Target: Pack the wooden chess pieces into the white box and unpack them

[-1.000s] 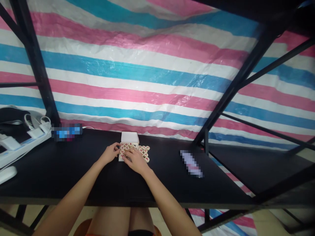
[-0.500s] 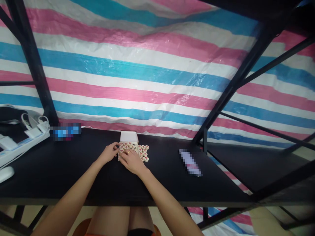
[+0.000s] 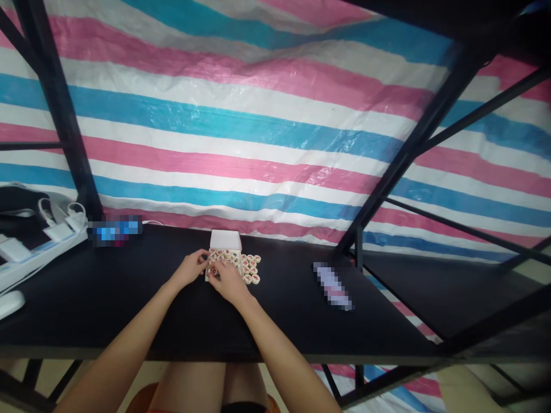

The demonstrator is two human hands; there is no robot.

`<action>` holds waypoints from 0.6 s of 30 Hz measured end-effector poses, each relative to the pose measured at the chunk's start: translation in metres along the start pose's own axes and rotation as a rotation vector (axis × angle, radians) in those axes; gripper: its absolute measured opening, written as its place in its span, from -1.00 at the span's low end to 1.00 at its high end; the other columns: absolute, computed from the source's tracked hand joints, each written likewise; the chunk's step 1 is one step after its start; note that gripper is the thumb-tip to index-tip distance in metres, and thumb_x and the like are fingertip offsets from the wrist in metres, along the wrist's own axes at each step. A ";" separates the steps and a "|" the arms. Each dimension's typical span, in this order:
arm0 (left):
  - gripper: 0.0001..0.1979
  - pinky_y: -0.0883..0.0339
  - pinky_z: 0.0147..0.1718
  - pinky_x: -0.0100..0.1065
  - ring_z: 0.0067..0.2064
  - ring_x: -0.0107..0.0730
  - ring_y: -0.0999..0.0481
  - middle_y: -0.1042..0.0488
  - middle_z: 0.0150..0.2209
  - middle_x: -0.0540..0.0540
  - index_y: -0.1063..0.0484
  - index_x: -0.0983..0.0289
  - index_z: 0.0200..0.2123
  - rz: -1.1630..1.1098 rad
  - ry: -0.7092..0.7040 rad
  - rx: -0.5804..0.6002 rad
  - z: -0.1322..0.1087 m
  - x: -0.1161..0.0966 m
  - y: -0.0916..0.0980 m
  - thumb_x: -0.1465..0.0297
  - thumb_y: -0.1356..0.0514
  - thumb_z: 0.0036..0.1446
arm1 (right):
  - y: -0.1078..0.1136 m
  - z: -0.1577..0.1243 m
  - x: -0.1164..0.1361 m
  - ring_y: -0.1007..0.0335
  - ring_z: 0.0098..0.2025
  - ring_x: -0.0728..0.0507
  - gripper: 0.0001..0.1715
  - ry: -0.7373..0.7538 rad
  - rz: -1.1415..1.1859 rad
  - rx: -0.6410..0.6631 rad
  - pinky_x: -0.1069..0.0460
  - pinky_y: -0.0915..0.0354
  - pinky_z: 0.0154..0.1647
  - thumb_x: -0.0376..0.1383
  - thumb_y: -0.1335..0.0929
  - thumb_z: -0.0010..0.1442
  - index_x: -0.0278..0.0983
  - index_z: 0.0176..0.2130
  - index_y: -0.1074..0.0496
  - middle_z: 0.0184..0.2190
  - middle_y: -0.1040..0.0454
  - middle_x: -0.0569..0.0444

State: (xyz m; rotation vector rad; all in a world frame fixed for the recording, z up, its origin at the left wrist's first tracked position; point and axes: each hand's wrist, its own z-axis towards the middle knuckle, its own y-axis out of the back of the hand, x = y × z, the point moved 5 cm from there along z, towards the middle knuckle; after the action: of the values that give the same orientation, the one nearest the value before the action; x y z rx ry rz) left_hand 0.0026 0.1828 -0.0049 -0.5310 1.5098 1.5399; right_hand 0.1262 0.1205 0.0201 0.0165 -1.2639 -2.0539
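Note:
A small white box (image 3: 224, 239) stands at the back of the black table (image 3: 129, 298), with round cream game pieces marked in red (image 3: 249, 268) laid out in front of it. My left hand (image 3: 189, 268) curls against the left side of the box's tray. My right hand (image 3: 226, 281) lies over the near pieces, fingertips pressed down on them. What the fingers hold, if anything, is hidden.
A white power strip with plugs (image 3: 30, 252) and a white mouse (image 3: 11, 303) sit at the left. A blurred blue item (image 3: 115, 231) lies at the back, a blurred flat item (image 3: 333, 285) to the right. Black frame bars cross a striped tarp behind.
My right hand has slid a little to the left over the pieces. My left hand has stayed by the tray.

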 end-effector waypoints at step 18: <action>-0.75 -0.30 -0.54 -0.46 -0.54 -0.41 -0.47 -0.39 -0.57 -0.07 -0.42 0.24 -0.22 -0.015 0.014 -0.010 -0.001 0.003 0.000 0.30 -0.11 0.02 | 0.059 -0.054 -0.139 -0.43 -0.39 -0.12 -0.89 -0.731 0.040 -0.245 0.07 -0.25 -0.34 -0.27 -0.34 0.00 -0.24 -0.49 -0.44 -0.51 -0.49 0.06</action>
State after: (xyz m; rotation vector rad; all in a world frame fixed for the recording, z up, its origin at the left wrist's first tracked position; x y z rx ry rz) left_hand 0.0011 0.1821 -0.0076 -0.5585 1.5064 1.5362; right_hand 0.2825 0.1431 -0.0087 -0.9362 -1.3778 -2.2439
